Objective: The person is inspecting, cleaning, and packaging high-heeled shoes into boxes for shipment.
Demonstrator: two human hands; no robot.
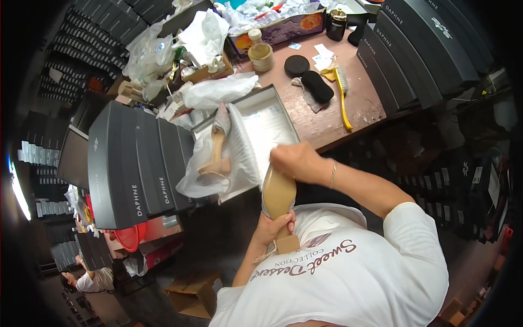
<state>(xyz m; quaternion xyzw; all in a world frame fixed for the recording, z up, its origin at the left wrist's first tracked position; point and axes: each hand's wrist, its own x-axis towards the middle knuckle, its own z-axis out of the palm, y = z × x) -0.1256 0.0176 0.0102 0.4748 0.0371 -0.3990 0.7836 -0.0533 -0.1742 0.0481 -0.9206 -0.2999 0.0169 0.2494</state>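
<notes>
In front of my chest, a block-heeled shoe (279,192) is turned with its tan sole toward me, toe pointing away and heel near my shirt. My left hand (271,228) is closed around its narrow waist, just above the heel. At the toe, my right hand (298,162) is a closed fist against the tip; its fingertips are hidden, so anything in them cannot be made out. A matching glittery shoe (220,133) lies on white tissue paper (243,143) in an opened shoe box (283,111) at the table's front edge.
Stacked dark shoe boxes stand at left (117,163) and right (403,65). On the table (359,103) lie a yellow-handled brush (343,101), a black sponge (317,87), a round black tin (297,66) and a jar (261,57). Another person (97,279) is far left.
</notes>
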